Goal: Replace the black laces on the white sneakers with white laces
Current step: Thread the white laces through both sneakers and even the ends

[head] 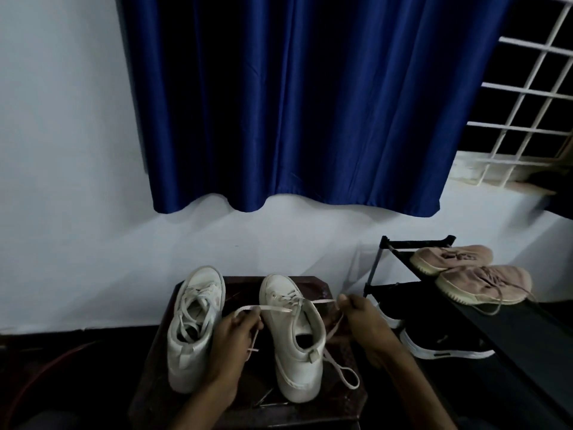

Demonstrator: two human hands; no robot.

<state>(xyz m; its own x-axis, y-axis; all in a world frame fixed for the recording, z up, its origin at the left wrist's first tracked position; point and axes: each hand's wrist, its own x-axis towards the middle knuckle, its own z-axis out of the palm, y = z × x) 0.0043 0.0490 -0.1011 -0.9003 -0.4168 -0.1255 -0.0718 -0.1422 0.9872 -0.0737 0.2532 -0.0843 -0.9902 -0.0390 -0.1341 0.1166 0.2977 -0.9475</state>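
On the dark brown wooden desk (313, 285), leftmost white leather high-top sneaker (192, 330) sits laced white. Left hand (235, 333) grip pinches flat white fabric lace (273, 308), threaded through second white high-top sneaker (297, 361); right hand (362, 321) grip pinches its other end. Lace looks light, floppy; best held near tips.

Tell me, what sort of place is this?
Probably a room in a home, perhaps near the entrance: a blue curtain hangs beside a barred window, a black shoe rack holds pink sneakers, and white sneakers sit on a small dark wooden table.
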